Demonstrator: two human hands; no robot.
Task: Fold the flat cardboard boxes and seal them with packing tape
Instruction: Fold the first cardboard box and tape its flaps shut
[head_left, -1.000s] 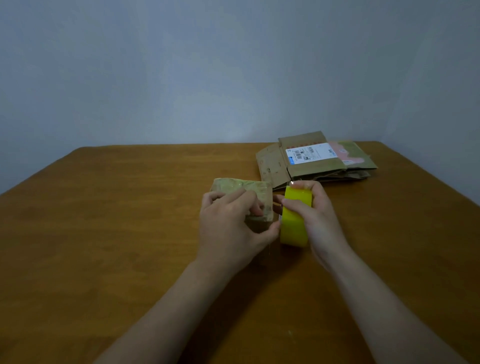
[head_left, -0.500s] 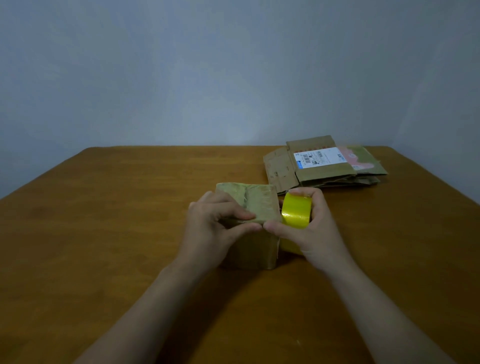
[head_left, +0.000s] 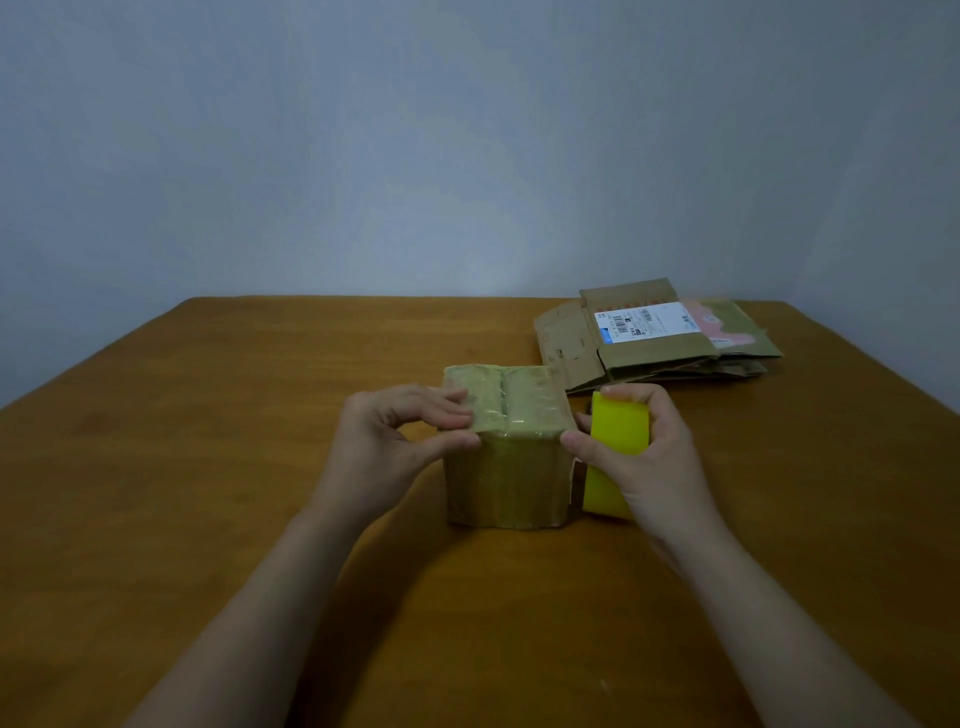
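Observation:
A small folded cardboard box (head_left: 506, 467) stands upright on the wooden table (head_left: 208, 467), its top flaps closed and covered with shiny tape. My left hand (head_left: 395, 441) pinches the box's top left front edge between thumb and fingers. My right hand (head_left: 644, 467) grips a yellow roll of packing tape (head_left: 615, 431), held on edge against the box's right side. A short stretch of tape seems to run from the roll to the box's right corner.
A stack of flat cardboard boxes (head_left: 654, 338) lies at the back right of the table; the top one bears a white shipping label. A plain grey wall stands behind the table's far edge.
The box's front face has come into full view as my left hand shifted left to its top edge. My right hand with the roll moved down along the box's right side.

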